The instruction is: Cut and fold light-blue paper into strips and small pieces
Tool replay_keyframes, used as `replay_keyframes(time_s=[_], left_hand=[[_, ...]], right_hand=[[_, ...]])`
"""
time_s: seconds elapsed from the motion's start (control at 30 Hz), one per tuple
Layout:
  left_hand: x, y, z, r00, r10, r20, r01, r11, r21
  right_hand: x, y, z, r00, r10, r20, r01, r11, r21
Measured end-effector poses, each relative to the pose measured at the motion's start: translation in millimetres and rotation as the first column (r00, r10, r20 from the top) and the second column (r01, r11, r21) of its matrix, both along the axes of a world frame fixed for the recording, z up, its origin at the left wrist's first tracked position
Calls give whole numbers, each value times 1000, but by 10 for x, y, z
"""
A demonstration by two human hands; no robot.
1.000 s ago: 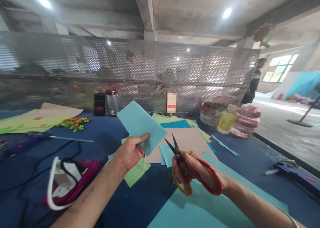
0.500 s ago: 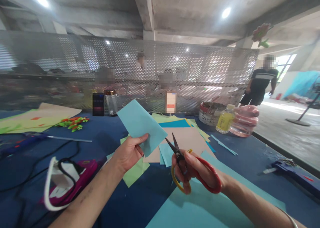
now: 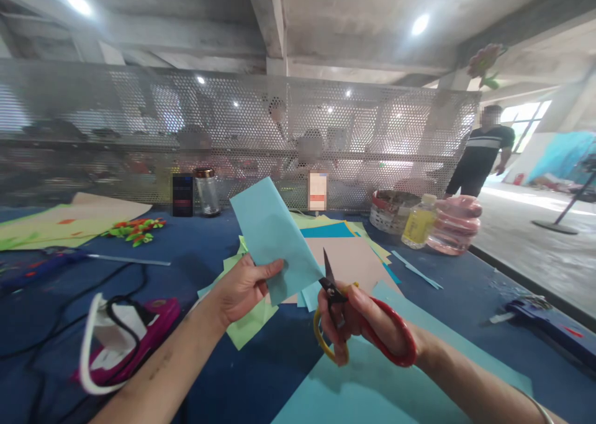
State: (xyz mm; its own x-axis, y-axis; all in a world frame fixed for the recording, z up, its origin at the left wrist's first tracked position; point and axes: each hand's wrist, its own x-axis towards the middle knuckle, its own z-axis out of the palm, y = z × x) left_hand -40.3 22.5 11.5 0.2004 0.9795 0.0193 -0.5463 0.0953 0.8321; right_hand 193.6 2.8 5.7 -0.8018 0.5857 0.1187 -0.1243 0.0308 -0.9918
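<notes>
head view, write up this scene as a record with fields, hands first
left hand: holds light-blue rectangular paper
right hand: holds red-and-yellow-handled dark metal scissors
blades: at the paper's right corner, one mostly hidden behind it
below right hand: large light-blue paper sheet
right back: clear plastic bottle of yellow liquid beside pink translucent container

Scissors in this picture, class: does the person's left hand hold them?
No, the right hand holds the scissors by their red and yellow handles, while the left hand grips light blue paper.
</notes>
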Motion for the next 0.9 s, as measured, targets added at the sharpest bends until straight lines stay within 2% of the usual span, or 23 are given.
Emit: replay_keyframes(time_s=[0.37, 0.6, 0.9], left_hand=[[6, -18, 23, 998, 13, -63, -8, 997, 74], [-46, -16, 45, 994, 54, -90, -49, 997, 58], [0, -55, 46, 990, -8, -144, 19, 997, 73]], right_hand=[[-10, -12, 30, 1000, 3, -29, -3, 1000, 4], [4, -31, 69, 1000, -4, -5, 4, 999, 47], [4, -27, 54, 1000, 22, -7, -22, 999, 50]])
